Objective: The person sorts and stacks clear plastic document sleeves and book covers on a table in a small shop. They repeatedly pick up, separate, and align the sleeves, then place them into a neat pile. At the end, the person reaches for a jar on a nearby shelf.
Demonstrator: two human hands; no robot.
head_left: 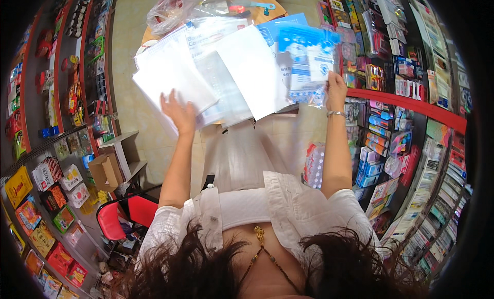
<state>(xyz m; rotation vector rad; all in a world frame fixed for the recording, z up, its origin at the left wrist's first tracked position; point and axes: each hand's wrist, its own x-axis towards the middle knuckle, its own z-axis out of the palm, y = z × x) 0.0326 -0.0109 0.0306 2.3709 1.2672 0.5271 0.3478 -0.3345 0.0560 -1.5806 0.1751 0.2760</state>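
Observation:
My right hand (336, 89) grips the edge of a clear plastic packet with blue print (307, 63), raised at the right side of the paper pile. My left hand (178, 113) rests with its fingers apart on a stack of white sheets (173, 73). Between the two hands lie a bright white sheet (251, 73) and a translucent plastic cover (227, 94). Behind them shows a book cover pack (200, 38) bearing print. A blue printed sheet (287, 23) lies partly behind the raised packet. Glare washes out much of the white paper.
The papers cover a round wooden table (276, 5). Crumpled clear plastic bags (168, 15) and a light blue tool (264, 5) lie at its far side. Stocked shelves with a red edge (409, 104) stand right. At left are more shelves, a cardboard box (105, 171) and a red chair (112, 221).

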